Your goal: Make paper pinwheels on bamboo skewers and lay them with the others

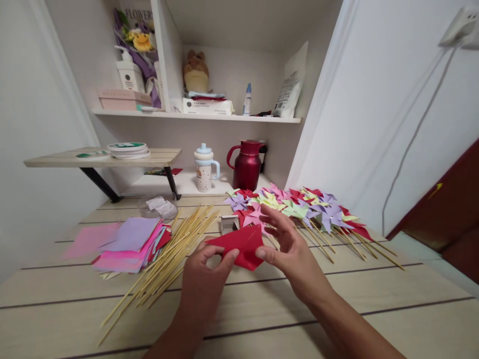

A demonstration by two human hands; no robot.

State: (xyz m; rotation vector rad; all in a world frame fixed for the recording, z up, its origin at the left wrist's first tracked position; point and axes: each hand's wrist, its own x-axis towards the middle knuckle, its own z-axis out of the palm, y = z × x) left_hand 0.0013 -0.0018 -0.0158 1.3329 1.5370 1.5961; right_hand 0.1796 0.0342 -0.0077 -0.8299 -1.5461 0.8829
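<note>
Paper sheets (125,242), pink and lilac, lie stacked at far left on the wooden table (262,309). Wooden sticks (168,254) fan out just beside them. Left hand (204,279) pinches the red paper (241,246) between thumb and fingers, above the table. Right hand (288,249) grips its other edge, fingers spread. Finished pinwheels (299,207) lie piled beyond, to the right.

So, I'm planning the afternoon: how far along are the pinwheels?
Done: a pile of finished pinwheels lies on the right. In hand: the left hand and right hand hold one red paper. To do: a stack of coloured paper and a heap of bare sticks on the left.
</note>
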